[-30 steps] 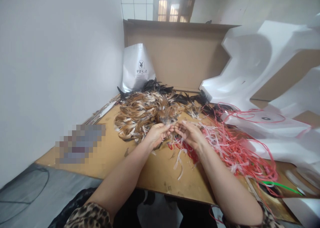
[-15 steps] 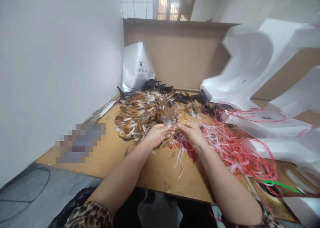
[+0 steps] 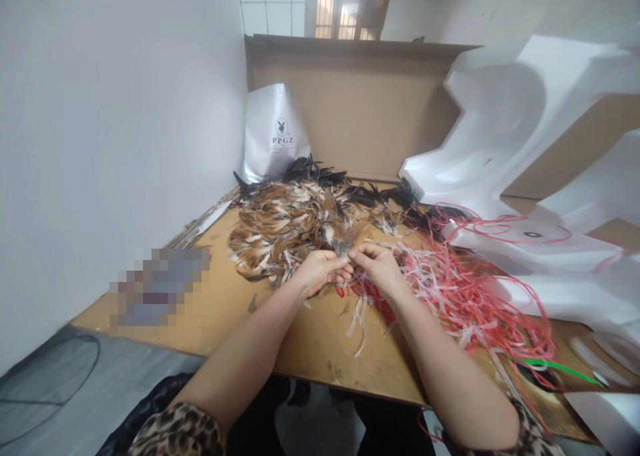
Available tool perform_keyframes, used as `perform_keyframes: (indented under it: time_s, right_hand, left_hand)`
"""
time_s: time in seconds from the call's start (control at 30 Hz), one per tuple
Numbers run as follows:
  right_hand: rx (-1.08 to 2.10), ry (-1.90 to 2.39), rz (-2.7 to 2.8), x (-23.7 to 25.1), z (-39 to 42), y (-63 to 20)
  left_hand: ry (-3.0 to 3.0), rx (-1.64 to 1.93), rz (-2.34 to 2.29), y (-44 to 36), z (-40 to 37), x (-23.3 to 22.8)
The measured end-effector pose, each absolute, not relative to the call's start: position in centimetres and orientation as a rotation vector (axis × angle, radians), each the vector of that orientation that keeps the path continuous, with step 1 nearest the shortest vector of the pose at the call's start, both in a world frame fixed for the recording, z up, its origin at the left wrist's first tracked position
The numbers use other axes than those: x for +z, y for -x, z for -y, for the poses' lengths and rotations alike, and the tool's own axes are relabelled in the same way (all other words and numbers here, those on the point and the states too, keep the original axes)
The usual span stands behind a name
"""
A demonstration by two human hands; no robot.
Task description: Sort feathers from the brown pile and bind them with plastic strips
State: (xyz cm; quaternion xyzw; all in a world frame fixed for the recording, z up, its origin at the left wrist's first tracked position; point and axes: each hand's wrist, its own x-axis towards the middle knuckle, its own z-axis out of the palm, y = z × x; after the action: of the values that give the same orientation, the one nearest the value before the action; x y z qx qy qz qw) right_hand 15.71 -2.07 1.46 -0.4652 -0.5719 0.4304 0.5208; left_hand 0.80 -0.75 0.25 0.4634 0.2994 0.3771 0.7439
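Note:
A heap of brown, white and black feathers (image 3: 295, 226) lies on the wooden tabletop (image 3: 315, 343). At its near edge my left hand (image 3: 319, 273) and my right hand (image 3: 379, 265) meet, fingertips pinched together on a small bunch of feathers (image 3: 343, 243). A tangle of red and pink plastic strings (image 3: 465, 296) spreads to the right of my right hand and partly under it.
A white bag with a rabbit logo (image 3: 277, 136) leans on the cardboard sheet (image 3: 360, 109) at the back. White foam packing pieces (image 3: 525, 163) crowd the right side. A white wall (image 3: 115, 143) runs along the left. A green strip (image 3: 560, 369) lies near the right front edge.
My right hand has closed in from the right to meet my left hand, and both now pinch the same small bunch of feathers.

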Motion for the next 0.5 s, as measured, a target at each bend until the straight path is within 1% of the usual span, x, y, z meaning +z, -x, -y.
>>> perform_keyframes:
  time_s: [0.13, 0.3, 0.4, 0.5]
  right_hand:
    - [1.129, 1.056, 1.225, 1.7, 2.1, -15.7]
    - [1.408, 0.787, 0.913, 2.8, 1.8, -17.1]
    - [1.538, 0.618, 0.874, 3.4, 1.9, -18.2]
    - [1.597, 0.514, 0.888, 3.8, 2.3, -18.4]
  left_hand:
    - [-1.06, 0.864, -0.716, -0.8, 0.6, 0.3]
    - [-0.944, 0.992, -0.673, -0.5, 0.1, 0.3]
    - [-0.904, 1.01, -0.621, -0.3, -0.1, 0.3]
    - [-0.896, 0.987, -0.574, -0.3, 0.0, 0.3]
